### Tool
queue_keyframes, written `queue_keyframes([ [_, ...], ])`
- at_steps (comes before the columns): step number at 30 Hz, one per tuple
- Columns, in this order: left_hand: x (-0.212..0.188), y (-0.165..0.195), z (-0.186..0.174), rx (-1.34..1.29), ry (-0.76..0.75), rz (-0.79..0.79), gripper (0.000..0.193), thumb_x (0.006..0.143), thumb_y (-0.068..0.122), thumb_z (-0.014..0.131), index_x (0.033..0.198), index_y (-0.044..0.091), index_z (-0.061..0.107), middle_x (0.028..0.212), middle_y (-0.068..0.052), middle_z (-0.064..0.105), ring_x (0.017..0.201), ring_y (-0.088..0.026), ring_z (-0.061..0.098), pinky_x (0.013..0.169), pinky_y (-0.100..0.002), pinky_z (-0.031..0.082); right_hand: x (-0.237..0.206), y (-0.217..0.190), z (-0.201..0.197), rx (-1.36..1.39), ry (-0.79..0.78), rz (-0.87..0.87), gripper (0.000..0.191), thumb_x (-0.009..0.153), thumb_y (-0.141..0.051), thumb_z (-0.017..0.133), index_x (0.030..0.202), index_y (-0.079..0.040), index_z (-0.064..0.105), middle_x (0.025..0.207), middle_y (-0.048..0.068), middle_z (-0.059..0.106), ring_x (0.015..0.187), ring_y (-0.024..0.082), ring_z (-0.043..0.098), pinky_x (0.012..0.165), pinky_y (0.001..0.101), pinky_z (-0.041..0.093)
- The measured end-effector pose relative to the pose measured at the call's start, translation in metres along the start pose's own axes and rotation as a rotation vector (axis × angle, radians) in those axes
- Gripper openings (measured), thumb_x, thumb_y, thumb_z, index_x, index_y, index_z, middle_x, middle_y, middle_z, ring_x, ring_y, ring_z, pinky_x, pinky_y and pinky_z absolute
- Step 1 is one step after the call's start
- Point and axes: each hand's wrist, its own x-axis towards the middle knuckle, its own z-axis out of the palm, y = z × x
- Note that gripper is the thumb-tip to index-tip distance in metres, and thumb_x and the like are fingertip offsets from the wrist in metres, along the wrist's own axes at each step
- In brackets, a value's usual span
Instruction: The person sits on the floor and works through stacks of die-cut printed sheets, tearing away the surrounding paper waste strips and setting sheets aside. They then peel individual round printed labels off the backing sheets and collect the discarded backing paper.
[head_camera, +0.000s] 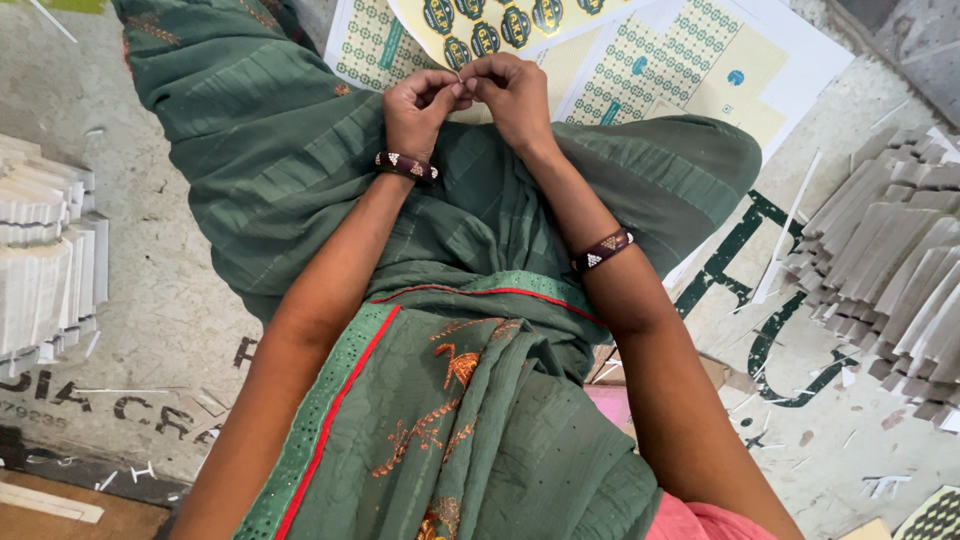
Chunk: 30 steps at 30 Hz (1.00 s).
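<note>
My left hand (422, 108) and my right hand (512, 95) meet above my lap, fingertips pinched together over a tiny item too small to make out. Each wrist wears a dark beaded bangle (406, 166). Just beyond the hands lie printed card sheets (690, 60) with green patterned panels and a yellow sheet of round dark labels (500, 25). I sit cross-legged in green cloth (280, 130) on the floor.
A stack of pale die-cut card pieces (45, 250) stands at the left. A fanned pile of grey card pieces (890, 240) lies at the right. The floor covering (800, 330) carries dark stencilled marks and scattered paper scraps.
</note>
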Motion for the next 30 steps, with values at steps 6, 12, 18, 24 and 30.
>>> queue_keyframes([
  [6,-0.001,-0.001,-0.001,0.029,0.015,-0.004,0.009,0.097,-0.002,0.069,0.102,-0.009,0.072,0.095,-0.013,0.077,0.087,-0.018,0.078,0.081,-0.033,0.068,-0.001,0.003,0.001,-0.118,0.033,-0.065,0.008,0.089,0.006,0.072,0.096,0.002,0.076,0.088,0.007,0.076,0.082,0.013,0.075,0.073,0.0263,0.060],
  [12,0.000,-0.003,0.000,0.045,0.029,0.008,0.008,0.097,-0.002,0.069,0.100,-0.009,0.071,0.095,-0.013,0.077,0.087,-0.018,0.078,0.081,-0.033,0.068,-0.004,0.003,0.004,-0.234,0.060,-0.192,0.010,0.088,0.005,0.073,0.096,0.000,0.076,0.091,0.008,0.073,0.083,0.017,0.075,0.074,0.0287,0.059],
  [18,0.000,-0.003,0.000,0.026,0.028,-0.009,0.008,0.097,-0.003,0.067,0.101,-0.009,0.071,0.096,-0.013,0.077,0.087,-0.018,0.078,0.082,-0.033,0.068,-0.005,0.002,0.003,-0.260,0.061,-0.191,0.012,0.087,0.005,0.074,0.096,-0.001,0.076,0.090,0.008,0.072,0.082,0.017,0.073,0.073,0.0291,0.058],
  [24,0.000,-0.002,0.000,0.015,0.024,-0.019,0.008,0.098,-0.003,0.067,0.101,-0.009,0.071,0.096,-0.013,0.077,0.087,-0.019,0.078,0.082,-0.034,0.068,-0.004,0.000,0.004,-0.253,0.052,-0.185,0.012,0.087,0.005,0.074,0.097,-0.001,0.076,0.091,0.008,0.072,0.082,0.017,0.073,0.073,0.0289,0.058],
  [30,0.001,0.000,0.001,0.025,0.007,0.019,0.006,0.098,-0.003,0.068,0.101,-0.008,0.070,0.095,-0.011,0.075,0.087,-0.017,0.076,0.082,-0.034,0.068,-0.004,-0.008,0.002,-0.342,0.050,-0.215,0.010,0.085,-0.001,0.080,0.094,0.000,0.076,0.087,0.009,0.071,0.078,0.017,0.071,0.069,0.0299,0.056],
])
